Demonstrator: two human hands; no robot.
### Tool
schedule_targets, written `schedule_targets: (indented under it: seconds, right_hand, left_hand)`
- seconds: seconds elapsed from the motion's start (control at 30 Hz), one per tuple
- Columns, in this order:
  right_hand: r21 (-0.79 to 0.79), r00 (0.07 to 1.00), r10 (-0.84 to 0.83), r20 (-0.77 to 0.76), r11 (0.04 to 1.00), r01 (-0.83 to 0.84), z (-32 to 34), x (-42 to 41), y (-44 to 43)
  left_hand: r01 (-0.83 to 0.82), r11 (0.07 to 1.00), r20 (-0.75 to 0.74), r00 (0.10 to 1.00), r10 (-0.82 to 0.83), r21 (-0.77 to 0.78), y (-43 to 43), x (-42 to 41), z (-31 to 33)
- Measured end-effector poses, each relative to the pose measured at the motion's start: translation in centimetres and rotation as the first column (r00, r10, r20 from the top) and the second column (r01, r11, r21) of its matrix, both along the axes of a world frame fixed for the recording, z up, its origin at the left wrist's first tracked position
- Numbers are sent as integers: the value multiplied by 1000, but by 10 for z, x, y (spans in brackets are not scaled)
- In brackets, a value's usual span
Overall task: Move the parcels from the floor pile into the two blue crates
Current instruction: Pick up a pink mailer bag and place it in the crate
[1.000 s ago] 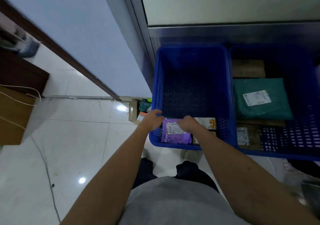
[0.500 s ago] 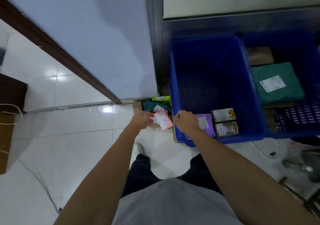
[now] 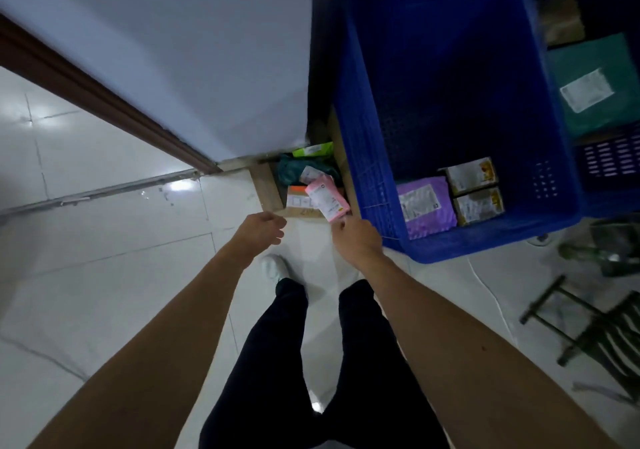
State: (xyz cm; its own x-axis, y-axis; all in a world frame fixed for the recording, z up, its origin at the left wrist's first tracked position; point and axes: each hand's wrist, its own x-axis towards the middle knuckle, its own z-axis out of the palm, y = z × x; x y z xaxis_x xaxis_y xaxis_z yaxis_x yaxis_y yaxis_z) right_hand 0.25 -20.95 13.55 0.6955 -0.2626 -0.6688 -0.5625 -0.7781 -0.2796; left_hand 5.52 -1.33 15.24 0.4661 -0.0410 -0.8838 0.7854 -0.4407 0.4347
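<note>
the pink parcel [image 3: 327,199] is a flat oblong pack, its long axis running from upper left to lower right, the lower end pointing toward the right hand [image 3: 356,237]. it lies on top of the floor pile [image 3: 304,185], wedged in the narrow gap between the white wall [image 3: 173,68] and the near blue crate [image 3: 450,119]. the right hand's fingertips [image 3: 341,222] sit at the parcel's lower corner; the fingers are curled inward, but whether they pinch it or only touch cannot be told. the left hand [image 3: 263,229] hangs just left of the pile, fingers loosely curled and partly spread, holding nothing.

under and behind the pink parcel lie a dark green bag [image 3: 294,170], a lime green pack [image 3: 311,150] and an orange and white box [image 3: 299,197], all on a brown cardboard piece [image 3: 265,185].

the near blue crate stands just right of the pile, its wall close against the pink parcel's right edge. inside, at the near end, lie a purple mailer [image 3: 424,206] and two small brown boxes [image 3: 474,189] side by side. the far blue crate [image 3: 609,168] holds a teal mailer [image 3: 595,85] with a white label and a brown carton [image 3: 561,19] behind it.

on the white tiled floor [image 3: 104,275] to the right lies a dark metal rack [image 3: 595,327].
</note>
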Motion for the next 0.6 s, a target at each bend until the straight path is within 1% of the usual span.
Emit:
schedule_targets:
  seconds: [0.13,0.2,0.27,0.3,0.37,0.43,0.5,0.6]
  right_hand:
    - [69,974,-216,-61,973,220,-58,9,7]
    - [98,955,-268,-129,955,281,-101,13,10]
    - [105,941,-280,-188,947,302,-147,16,13]
    - [96,936,-291,-199,944,315,-172,18,14]
    - [102,904,-375,-207,911,401,-217,22,18]
    - [99,883,-414,-220,891,442,-268,24,20]
    - [65,858,-474,-199,867,494,-319,25,18]
    - [20,781,-612,-123,785,619,-363,36,14]
  left_hand:
    - [14,1000,-28,1000,-14,-11,0,-6,-55]
    - [13,1000,-18,1000,-13,-21,-3,-1,-91]
    - [7,999,-26,1000,-8,-40,-9,2,-131]
    - [8,999,-22,1000,-9,-45,-13,3,-151]
    - [33,999,8,999,-33,-29,-19,7,-198]
    - [89,996,24,996,-89,-11,-26,13,-242]
    - [183,983,42,982,-185,33,-32,20,-285]
    - [349,925,149,917,-370,150,-40,30,-347]
